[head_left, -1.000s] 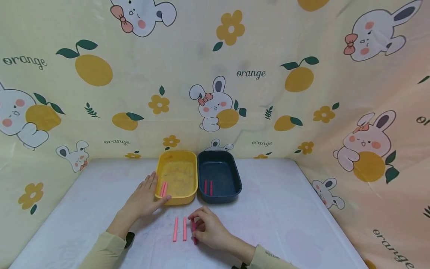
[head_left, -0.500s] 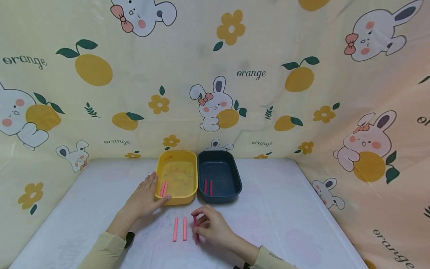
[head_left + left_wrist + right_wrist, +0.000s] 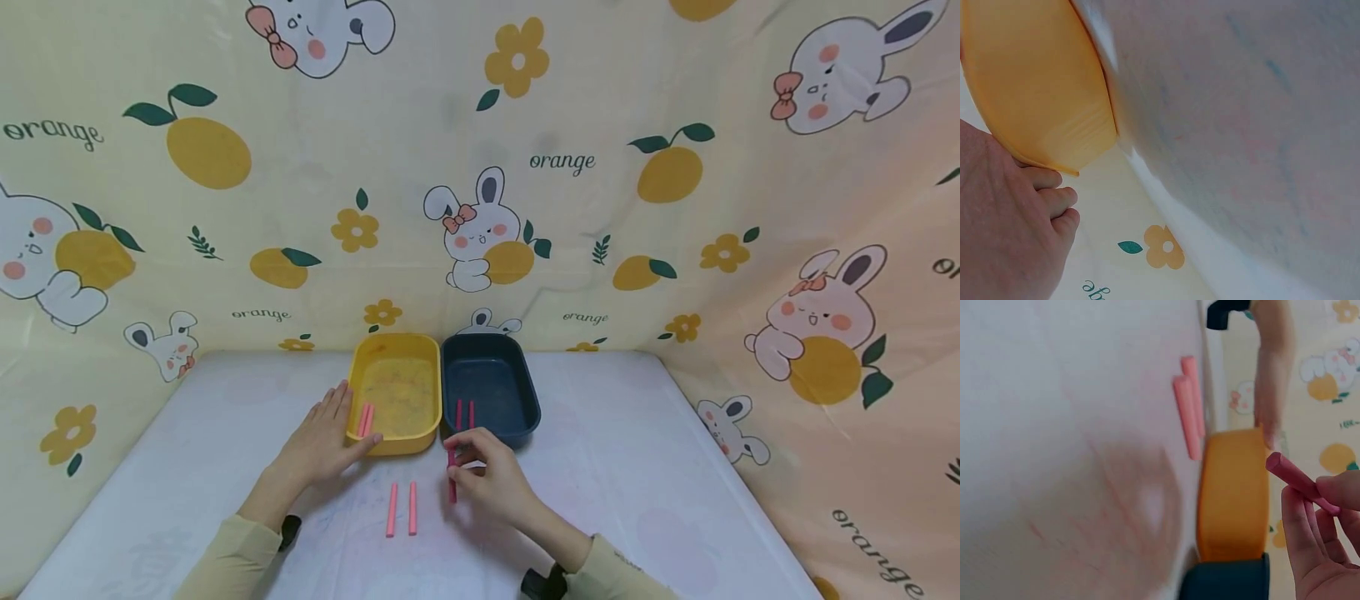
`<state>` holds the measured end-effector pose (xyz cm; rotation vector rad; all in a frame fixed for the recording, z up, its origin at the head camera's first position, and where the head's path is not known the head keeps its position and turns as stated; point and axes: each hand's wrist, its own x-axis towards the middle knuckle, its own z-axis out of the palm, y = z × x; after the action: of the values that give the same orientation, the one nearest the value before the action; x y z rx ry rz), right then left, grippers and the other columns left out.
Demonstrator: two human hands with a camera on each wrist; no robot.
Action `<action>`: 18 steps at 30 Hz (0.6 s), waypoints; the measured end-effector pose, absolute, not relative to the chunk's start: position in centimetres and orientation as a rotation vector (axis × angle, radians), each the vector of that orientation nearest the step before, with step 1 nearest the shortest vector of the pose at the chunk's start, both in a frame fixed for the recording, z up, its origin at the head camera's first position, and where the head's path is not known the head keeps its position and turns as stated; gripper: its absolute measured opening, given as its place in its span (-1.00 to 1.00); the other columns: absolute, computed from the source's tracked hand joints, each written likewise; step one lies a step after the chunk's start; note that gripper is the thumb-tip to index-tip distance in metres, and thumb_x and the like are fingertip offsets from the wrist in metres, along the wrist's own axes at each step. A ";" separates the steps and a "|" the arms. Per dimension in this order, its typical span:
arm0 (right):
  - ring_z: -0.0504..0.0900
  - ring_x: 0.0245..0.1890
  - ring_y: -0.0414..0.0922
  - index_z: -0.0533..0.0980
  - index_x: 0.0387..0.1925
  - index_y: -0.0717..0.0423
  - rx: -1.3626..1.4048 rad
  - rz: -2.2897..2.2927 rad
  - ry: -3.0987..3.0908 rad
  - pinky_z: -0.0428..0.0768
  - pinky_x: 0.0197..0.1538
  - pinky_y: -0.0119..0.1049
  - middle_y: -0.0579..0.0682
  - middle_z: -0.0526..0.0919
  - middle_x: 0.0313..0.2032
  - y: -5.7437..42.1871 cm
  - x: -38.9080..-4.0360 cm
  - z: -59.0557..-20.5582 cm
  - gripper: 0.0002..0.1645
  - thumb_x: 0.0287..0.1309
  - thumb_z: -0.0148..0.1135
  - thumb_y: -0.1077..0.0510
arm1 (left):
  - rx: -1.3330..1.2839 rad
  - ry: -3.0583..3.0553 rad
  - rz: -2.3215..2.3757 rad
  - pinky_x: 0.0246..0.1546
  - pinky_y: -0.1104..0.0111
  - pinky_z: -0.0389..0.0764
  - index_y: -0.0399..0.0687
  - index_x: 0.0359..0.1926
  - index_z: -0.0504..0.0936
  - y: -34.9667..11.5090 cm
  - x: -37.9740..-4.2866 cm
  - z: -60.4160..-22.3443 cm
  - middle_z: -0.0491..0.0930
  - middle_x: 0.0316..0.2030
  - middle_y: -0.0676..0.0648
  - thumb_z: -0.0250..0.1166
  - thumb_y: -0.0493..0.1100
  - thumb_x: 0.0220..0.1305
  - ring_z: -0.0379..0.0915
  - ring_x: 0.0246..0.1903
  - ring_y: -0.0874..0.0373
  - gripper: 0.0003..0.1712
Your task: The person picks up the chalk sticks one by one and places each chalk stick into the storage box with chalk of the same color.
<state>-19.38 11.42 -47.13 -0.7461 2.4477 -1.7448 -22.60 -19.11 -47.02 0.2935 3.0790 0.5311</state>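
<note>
While the left hand [image 3: 318, 437] just rests against the side of the yellow bin [image 3: 405, 447], fingers pretty much straight, the right hand [image 3: 498, 483] has a dark pink stick [image 3: 452, 485] pinched between thumb and fingers, up off the table [image 3: 615, 483] near the front of the navy bin [image 3: 497, 383]. Two light pink sticks [image 3: 412, 508] lie side by side on the table, another light pair [image 3: 366, 421] sits in the yellow bin, and two dark ones [image 3: 471, 414] are in the navy one.

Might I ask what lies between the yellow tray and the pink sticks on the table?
The head view shows only bare tabletop between tray and pink sticks.
</note>
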 end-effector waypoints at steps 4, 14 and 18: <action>0.73 -0.06 -0.01 0.61 0.09 0.12 -0.734 -1.787 2.485 0.75 0.00 -0.29 0.06 0.61 0.05 11.8 -19.9 -46.4 -0.62 0.26 0.40 0.38 | 0.305 3.083 0.540 0.55 -0.21 -0.04 -0.51 0.59 -0.13 -19.3 -22.7 -47.2 -0.19 0.61 -0.43 0.10 0.44 0.43 -0.22 0.59 -0.39 0.25; 0.75 -0.12 -0.03 0.63 0.08 0.09 -0.623 -1.926 2.546 0.74 -0.08 -0.37 0.05 0.62 0.05 12.3 -21.5 -45.0 -0.61 0.24 0.42 0.38 | 0.322 3.092 0.542 0.55 -0.20 -0.02 -0.51 0.59 -0.12 -19.4 -23.0 -47.4 -0.19 0.62 -0.41 0.11 0.44 0.42 -0.21 0.59 -0.38 0.25; 0.73 -0.10 -0.04 0.62 0.10 0.08 -0.556 -1.947 2.571 0.75 -0.07 -0.35 0.04 0.63 0.06 12.5 -22.3 -44.6 -0.61 0.27 0.41 0.35 | 0.318 3.088 0.541 0.55 -0.21 -0.01 -0.51 0.58 -0.12 -19.4 -23.0 -47.4 -0.18 0.62 -0.42 0.11 0.45 0.41 -0.20 0.58 -0.39 0.26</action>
<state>-22.27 12.46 -44.60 -0.5557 2.5714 -1.9469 -23.01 -19.44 -47.41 0.3178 3.0885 0.5414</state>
